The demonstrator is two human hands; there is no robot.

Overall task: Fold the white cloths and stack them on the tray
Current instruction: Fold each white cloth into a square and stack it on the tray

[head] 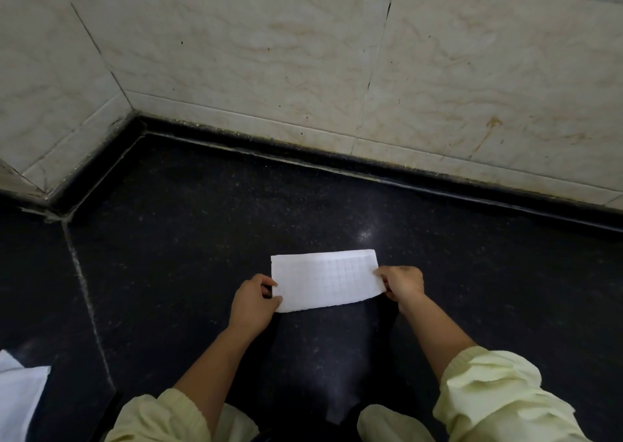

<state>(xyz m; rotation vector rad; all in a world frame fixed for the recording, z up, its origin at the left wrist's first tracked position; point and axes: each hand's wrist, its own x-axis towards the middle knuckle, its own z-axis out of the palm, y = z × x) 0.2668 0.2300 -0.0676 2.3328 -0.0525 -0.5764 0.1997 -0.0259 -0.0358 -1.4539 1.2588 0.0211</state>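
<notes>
A white waffle-textured cloth [325,279], folded into a long rectangle, lies in the middle of the dark counter. My left hand [253,301] pinches its near left corner between thumb and fingers. At the cloth's right edge, my right hand [403,283] pinches the near right corner. More white cloth [18,397] shows at the bottom left edge of the view, partly cut off. No tray is in view.
The black speckled counter [188,239] runs into a corner of cream marble-patterned wall tiles [269,53] at the back and left. A pale seam crosses the counter on the left. My pale yellow sleeves [499,397] fill the bottom of the view.
</notes>
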